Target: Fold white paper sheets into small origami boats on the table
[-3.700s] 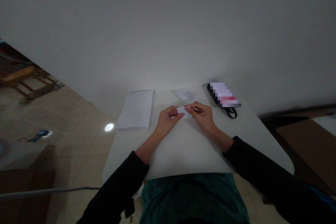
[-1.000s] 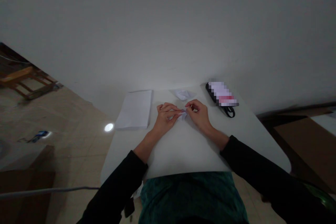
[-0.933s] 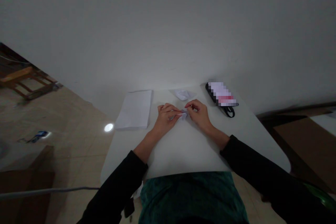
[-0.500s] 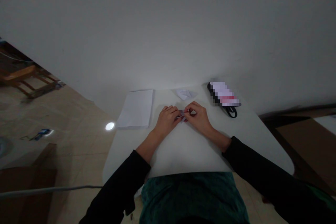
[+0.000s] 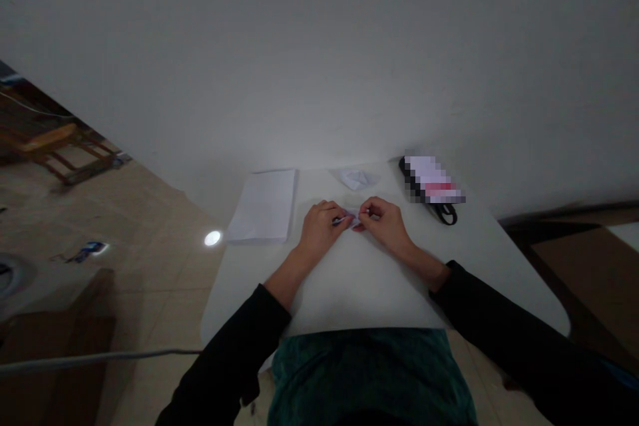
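Between my hands, over the middle of the white table (image 5: 344,293), is a small folded piece of white paper (image 5: 354,215). My left hand (image 5: 322,226) pinches its left side, with the fingers curled over it. On the other side my right hand (image 5: 383,221) grips the paper between thumb and forefinger. Much of the paper is hidden by the fingers, so its exact shape is unclear. Just beyond my hands a folded white paper piece (image 5: 355,178) lies on the table near the wall.
A stack of white paper (image 5: 262,205) lies at the table's left. At the right back is a phone-like item (image 5: 432,180), blurred out, with a black strap (image 5: 446,213). The grey wall (image 5: 319,66) borders the table's far edge. A cardboard box (image 5: 589,266) stands to the right.
The view has shifted slightly, moving everything a little to the right. My fingers have moved a bit on the paper, and more of it shows between them.
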`<move>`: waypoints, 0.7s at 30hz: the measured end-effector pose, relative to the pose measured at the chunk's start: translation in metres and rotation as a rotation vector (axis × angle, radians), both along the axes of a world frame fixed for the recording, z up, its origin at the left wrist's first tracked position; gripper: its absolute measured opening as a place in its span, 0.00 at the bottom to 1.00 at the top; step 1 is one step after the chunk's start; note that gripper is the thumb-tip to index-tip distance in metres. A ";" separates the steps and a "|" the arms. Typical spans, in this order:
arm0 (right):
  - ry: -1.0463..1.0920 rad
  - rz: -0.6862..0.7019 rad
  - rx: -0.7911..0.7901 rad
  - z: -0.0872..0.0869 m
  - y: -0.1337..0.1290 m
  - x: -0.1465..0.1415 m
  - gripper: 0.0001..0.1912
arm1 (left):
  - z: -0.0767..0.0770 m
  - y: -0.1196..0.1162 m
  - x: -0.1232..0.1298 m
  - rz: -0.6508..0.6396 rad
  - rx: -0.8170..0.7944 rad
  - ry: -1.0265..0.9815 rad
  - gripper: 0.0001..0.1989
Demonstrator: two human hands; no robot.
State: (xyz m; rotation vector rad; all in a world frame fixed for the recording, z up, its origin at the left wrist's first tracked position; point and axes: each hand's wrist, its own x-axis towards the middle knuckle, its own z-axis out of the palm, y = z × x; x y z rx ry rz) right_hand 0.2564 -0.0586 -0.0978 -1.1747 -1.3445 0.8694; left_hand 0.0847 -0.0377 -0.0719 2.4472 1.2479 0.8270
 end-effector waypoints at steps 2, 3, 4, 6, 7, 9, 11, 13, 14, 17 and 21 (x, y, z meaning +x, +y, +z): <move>0.019 0.012 -0.002 0.001 -0.001 -0.001 0.02 | 0.000 -0.001 0.002 0.027 0.012 0.018 0.06; 0.023 0.016 0.003 0.002 -0.002 -0.002 0.02 | 0.000 -0.001 0.003 0.042 0.017 0.023 0.05; 0.022 0.017 0.008 0.002 -0.002 -0.004 0.02 | -0.001 0.000 0.005 0.054 0.019 0.026 0.04; 0.007 0.009 0.023 0.004 -0.003 -0.006 0.02 | -0.003 0.001 0.008 0.068 0.009 0.013 0.02; -0.005 0.002 0.030 0.005 -0.003 -0.007 0.02 | -0.004 0.002 0.009 0.073 -0.004 -0.001 0.01; -0.038 -0.010 0.043 0.006 -0.003 -0.009 0.02 | -0.006 0.004 0.011 0.079 -0.039 -0.028 0.01; -0.077 -0.021 0.054 0.006 -0.002 -0.010 0.02 | -0.007 0.006 0.011 0.085 -0.071 -0.038 0.02; -0.105 -0.027 0.061 0.005 -0.002 -0.010 0.02 | -0.007 0.007 0.012 0.089 -0.091 -0.034 0.02; -0.110 -0.026 0.062 0.005 -0.002 -0.010 0.02 | -0.006 0.007 0.012 0.091 -0.098 -0.029 0.02; -0.104 -0.023 0.059 0.004 -0.002 -0.009 0.02 | -0.003 0.005 0.013 0.112 -0.103 -0.003 0.02; -0.072 -0.013 0.055 0.005 -0.002 -0.010 0.02 | -0.002 0.004 0.013 0.080 -0.083 0.019 0.03</move>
